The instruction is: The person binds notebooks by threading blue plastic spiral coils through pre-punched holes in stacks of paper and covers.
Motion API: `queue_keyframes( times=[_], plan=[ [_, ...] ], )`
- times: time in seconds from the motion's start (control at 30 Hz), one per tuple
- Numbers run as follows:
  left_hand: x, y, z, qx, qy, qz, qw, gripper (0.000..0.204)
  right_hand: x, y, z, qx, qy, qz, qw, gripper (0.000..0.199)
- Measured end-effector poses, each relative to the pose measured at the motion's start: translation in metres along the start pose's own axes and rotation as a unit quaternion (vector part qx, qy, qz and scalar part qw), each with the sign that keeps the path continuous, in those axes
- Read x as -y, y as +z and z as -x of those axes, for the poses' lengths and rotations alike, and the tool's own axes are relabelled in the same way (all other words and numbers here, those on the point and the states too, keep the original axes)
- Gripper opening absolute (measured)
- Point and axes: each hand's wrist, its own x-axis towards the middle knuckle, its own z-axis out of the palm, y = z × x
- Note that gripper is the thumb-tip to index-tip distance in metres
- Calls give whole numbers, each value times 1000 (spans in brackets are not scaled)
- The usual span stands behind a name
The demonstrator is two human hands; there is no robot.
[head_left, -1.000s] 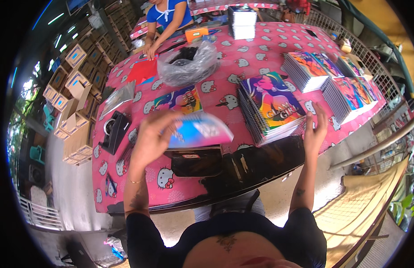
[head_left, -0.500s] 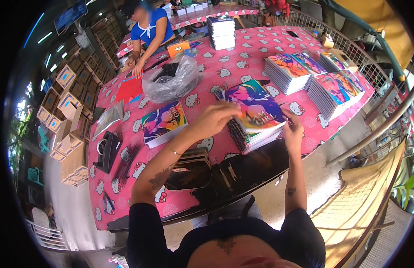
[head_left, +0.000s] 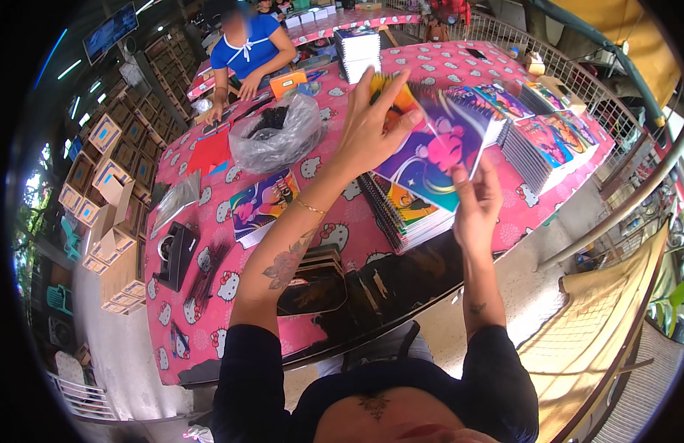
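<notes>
A spiral notebook with a purple, pink and teal cover is tilted above a stack, its coiled edge on the far side. My right hand grips its near right corner, thumb on top of the cover. At its left edge my left hand is open, fingers spread and thumb stretched toward the cover; whether it touches is unclear. An orange and yellow cover part shows behind those fingers. Below lies the stack of spiral notebooks, black coils to the left, partly hidden by the raised one.
More notebook stacks stand to the right. Left are a smaller notebook stack, a clear bag of black coils, a black tape dispenser and loose black coils. A person in blue sits across the table.
The top notebook has been lifted off the stack and turned, baring another cover beneath. My left hand has moved up and away with fingers spreading; the right has come slightly nearer the middle.
</notes>
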Motion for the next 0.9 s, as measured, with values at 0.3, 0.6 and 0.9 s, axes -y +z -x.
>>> queue_keyframes(
  times=[0.3, 0.6, 0.9],
  plan=[
    [60, 64, -9, 142, -64, 62, 986, 78, -28, -7, 44, -91, 31, 100, 990, 45],
    [69, 77, 22, 69, 6, -74, 995, 62, -41, 9, 52, 171, -180, 595, 764, 48],
    [137, -170, 176, 238, -80, -195, 948, 24, -33, 24, 57, 138, -209, 563, 788, 44]
  ],
)
